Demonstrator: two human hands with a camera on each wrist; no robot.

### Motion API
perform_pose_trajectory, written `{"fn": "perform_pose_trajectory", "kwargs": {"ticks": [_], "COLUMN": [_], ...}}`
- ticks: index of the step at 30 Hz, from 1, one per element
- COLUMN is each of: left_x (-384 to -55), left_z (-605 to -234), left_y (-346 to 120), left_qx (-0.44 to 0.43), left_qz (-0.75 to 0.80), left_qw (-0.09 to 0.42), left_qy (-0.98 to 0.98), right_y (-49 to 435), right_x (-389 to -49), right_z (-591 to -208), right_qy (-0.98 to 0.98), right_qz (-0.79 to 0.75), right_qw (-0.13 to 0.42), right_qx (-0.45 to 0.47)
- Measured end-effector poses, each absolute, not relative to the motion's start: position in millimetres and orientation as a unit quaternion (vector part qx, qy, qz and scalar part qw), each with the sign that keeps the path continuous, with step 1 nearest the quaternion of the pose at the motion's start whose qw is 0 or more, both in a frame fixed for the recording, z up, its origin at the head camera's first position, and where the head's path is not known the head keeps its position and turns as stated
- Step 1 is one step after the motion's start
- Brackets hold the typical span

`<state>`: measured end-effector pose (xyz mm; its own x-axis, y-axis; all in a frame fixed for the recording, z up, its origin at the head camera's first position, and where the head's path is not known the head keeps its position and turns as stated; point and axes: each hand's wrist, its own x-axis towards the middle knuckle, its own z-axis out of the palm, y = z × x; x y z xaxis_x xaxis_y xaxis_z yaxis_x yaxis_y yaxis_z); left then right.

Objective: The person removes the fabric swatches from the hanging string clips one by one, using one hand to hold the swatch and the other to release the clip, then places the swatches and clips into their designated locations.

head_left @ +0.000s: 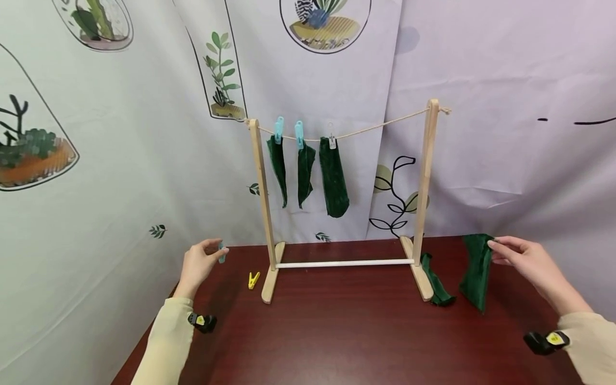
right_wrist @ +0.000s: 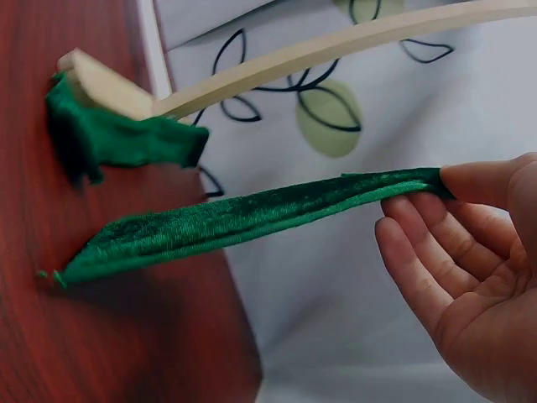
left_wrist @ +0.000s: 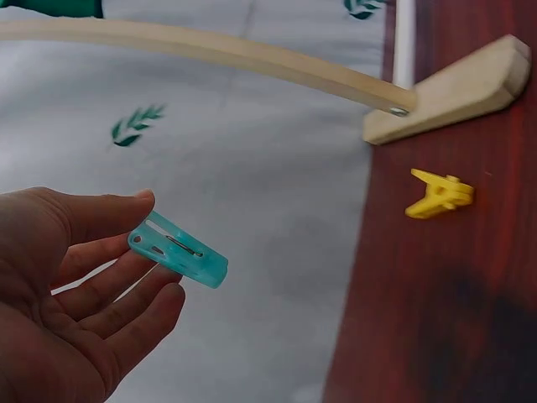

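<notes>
Between thumb and fingers my left hand (head_left: 198,266) pinches a light blue clothespin (left_wrist: 180,249), left of the wooden stand. My right hand (head_left: 526,262) pinches one top corner of a dark green cloth piece (head_left: 476,272), which hangs down by the stand's right side; in the right wrist view its far end comes close over the table. Three green cloth pieces hang on the string (head_left: 375,129): two under blue clothespins (head_left: 299,135), the widest cloth (head_left: 334,179) under a whitish clip (head_left: 332,141). Another green cloth (head_left: 437,283) lies by the stand's right foot.
A yellow clothespin (head_left: 253,280) lies on the dark red table (head_left: 337,331) beside the stand's left foot (head_left: 273,275). A white bar (head_left: 344,263) joins the two wooden posts low down. Behind stands a pale curtain (head_left: 481,133) printed with plants.
</notes>
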<state>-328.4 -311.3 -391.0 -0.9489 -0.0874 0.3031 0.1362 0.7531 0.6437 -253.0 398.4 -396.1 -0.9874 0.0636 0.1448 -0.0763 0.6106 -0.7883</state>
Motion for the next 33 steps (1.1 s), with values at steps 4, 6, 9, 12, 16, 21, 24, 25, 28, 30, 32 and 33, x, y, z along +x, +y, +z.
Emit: {"fn": "perform_pose_trajectory", "kwargs": {"ticks": [4, 6, 9, 12, 16, 21, 24, 25, 28, 30, 32, 33], "left_x": [-330.0, -331.4, -333.0, -333.8, -334.7, -337.0, -339.2, -340.0, -342.8, -345.2, -347.6, -348.7], "left_z": [-404.7, -410.9, -419.5, -427.1, -435.9, -448.9, -458.1, -460.5, -466.0, -468.7, -471.3, -472.5], "left_y": [-316.2, -318.1, -321.1, -323.1, -323.1, -323.4, -325.0, -325.3, -325.8, -325.8, -325.6, -325.5], "left_qx": [-0.002, 0.003, 0.010, 0.013, 0.015, 0.018, 0.026, 0.027, 0.025, 0.023, 0.026, 0.028], "left_qz": [-0.355, -0.357, -0.356, -0.352, -0.353, -0.353, -0.354, -0.357, -0.366, -0.370, -0.370, -0.371], "left_qw": [0.146, 0.141, 0.137, 0.130, 0.122, 0.117, 0.112, 0.108, 0.104, 0.103, 0.103, 0.102], "left_qy": [-0.924, -0.923, -0.924, -0.927, -0.927, -0.928, -0.928, -0.927, -0.925, -0.923, -0.923, -0.923], "right_y": [399.4, 400.7, 400.8, 398.9, 395.5, 391.9, 390.7, 390.7, 391.1, 391.1, 390.6, 390.3], "right_x": [-261.9, -266.4, -274.3, -282.8, -292.3, -298.2, -300.7, -301.9, -307.1, -311.4, -315.9, -317.8], "right_z": [-407.9, -412.5, -419.5, -426.6, -435.9, -445.8, -451.9, -454.3, -461.0, -464.9, -467.9, -468.9], "right_qy": [-0.894, -0.891, -0.885, -0.882, -0.886, -0.900, -0.916, -0.920, -0.926, -0.926, -0.925, -0.926], "right_qz": [0.442, 0.447, 0.459, 0.465, 0.461, 0.433, 0.397, 0.386, 0.370, 0.370, 0.371, 0.370], "right_qw": [0.079, 0.077, 0.075, 0.069, 0.056, 0.056, 0.062, 0.065, 0.070, 0.074, 0.078, 0.079], "right_qx": [0.006, 0.006, 0.007, 0.007, -0.003, -0.008, -0.007, -0.006, -0.007, -0.004, -0.002, -0.002]}}
